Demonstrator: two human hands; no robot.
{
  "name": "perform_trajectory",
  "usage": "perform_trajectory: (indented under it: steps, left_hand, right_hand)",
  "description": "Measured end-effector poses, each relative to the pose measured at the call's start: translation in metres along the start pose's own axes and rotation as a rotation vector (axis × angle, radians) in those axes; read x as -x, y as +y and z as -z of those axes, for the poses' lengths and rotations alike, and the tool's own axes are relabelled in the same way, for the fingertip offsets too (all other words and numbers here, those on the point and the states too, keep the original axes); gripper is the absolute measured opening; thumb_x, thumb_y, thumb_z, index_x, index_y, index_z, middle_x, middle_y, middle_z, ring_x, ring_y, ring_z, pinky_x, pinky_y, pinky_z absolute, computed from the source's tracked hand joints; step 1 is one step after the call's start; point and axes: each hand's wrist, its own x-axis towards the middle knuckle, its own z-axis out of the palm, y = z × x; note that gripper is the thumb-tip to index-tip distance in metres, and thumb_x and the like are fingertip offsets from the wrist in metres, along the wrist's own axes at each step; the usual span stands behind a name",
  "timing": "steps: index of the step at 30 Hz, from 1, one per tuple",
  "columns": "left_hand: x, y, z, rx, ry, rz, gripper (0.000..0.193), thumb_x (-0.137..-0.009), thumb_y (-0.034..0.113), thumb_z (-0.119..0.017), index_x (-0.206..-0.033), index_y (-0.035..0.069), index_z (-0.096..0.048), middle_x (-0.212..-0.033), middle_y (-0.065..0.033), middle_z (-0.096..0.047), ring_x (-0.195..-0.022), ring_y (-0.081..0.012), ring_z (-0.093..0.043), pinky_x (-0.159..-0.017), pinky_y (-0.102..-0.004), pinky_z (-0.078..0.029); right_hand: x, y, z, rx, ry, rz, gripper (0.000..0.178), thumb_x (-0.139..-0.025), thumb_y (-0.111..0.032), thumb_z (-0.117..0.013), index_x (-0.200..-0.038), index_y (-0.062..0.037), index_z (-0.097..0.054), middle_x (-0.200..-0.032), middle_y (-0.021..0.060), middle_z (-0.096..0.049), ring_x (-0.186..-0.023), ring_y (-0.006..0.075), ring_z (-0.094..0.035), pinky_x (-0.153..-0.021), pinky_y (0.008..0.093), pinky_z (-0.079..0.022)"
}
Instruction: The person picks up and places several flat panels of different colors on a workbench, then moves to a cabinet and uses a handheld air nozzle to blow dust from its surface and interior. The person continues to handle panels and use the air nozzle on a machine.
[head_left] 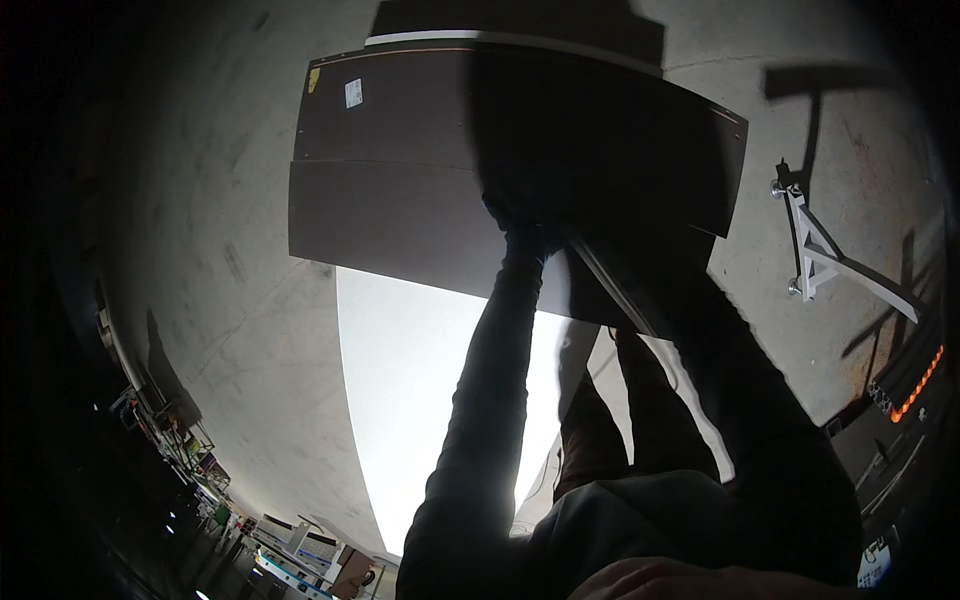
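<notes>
A large dark brown panel (390,205) lies in front of me, with a small white label (353,93) and a yellow mark near its far left corner. Over its near middle is my left hand (525,232), dark and gloved; its fingers merge with the shadow, so their grip is hidden. My right arm (735,370) reaches over the panel's right part, and its hand is lost in deep shadow. Between the arms a long thin grooved strip (612,283) runs slantwise toward me. A bright white sheet-like surface (430,370) shows below the panel's near edge.
On the grey concrete floor (235,200) to the right stands a white triangular frame (818,250) with small round feet. An orange coiled line (915,385) is at the far right. Cluttered shelves or benches (190,455) line the lower left. My legs (655,410) are close to the panel.
</notes>
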Motion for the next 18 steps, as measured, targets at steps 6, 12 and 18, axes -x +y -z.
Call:
perform_trajectory:
  steps: [6,12,18]
  left_hand:
    - [0.004,0.036,0.023,-0.53,0.017,0.007,0.137,-0.072,0.085,-0.067,-0.166,0.018,0.007,-0.17,-0.0246,-0.001,-0.155,-0.0516,0.002,-0.117,-0.0766,-0.002]
    - [-0.002,0.032,0.02,-0.528,-0.059,0.099,0.123,-0.074,0.088,-0.059,-0.167,0.024,-0.01,-0.172,-0.0206,0.002,-0.155,-0.0516,0.003,-0.118,-0.0759,-0.001]
    - [-0.008,-0.028,-0.02,-1.012,0.657,-0.295,0.105,-0.088,0.079,-0.053,-0.166,0.02,-0.014,-0.172,-0.0155,-0.008,-0.158,-0.0433,-0.005,-0.126,-0.0631,-0.006]
  right_hand:
    - [0.178,0.043,0.153,-0.023,0.2,-0.118,0.047,-0.11,-0.029,-0.05,-0.149,-0.002,-0.049,-0.144,0.0141,-0.058,-0.124,0.026,-0.063,-0.103,0.0381,-0.055]
    - [0.058,-0.002,0.036,0.677,-0.096,0.216,0.046,-0.108,-0.032,-0.053,-0.142,-0.002,-0.053,-0.138,0.0154,-0.06,-0.118,0.0281,-0.064,-0.095,0.0391,-0.057]
    - [-0.033,-0.077,-0.193,0.436,-0.252,0.231,0.042,-0.106,-0.031,-0.056,-0.138,-0.0035,-0.055,-0.129,0.0141,-0.061,-0.11,0.0265,-0.065,-0.088,0.0385,-0.056]
